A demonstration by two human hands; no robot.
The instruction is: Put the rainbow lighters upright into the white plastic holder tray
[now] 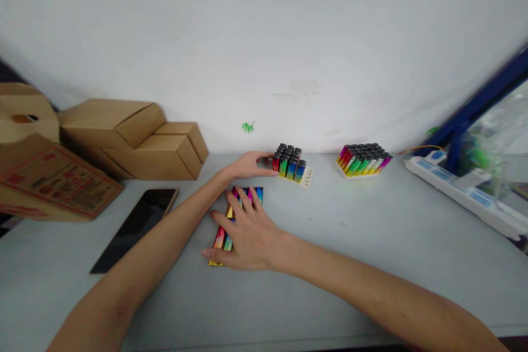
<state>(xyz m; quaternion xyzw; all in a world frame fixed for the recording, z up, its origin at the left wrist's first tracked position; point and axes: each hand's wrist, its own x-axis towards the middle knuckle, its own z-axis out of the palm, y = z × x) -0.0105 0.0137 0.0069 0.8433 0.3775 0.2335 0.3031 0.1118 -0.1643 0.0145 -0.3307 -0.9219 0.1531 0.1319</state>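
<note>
My left hand (249,165) reaches to the left end of a white slotted tray (307,177). Its thumb and fingers are bent around the end lighters, with a dark top partly showing between them. Colourful lighters (292,165) with black tops stand upright in this tray, and several slots at its right end are bare. My right hand (253,234) lies spread, palm down, over a flat batch of shiny multicoloured lighters (219,239) on the table. The palm hides much of that batch.
A second tray of upright lighters (363,160) stands by the wall at right. Farther right lies a white power strip (466,192). At left are a dark phone-like slab (138,231), brown cardboard boxes (136,140) and an open printed carton (58,179).
</note>
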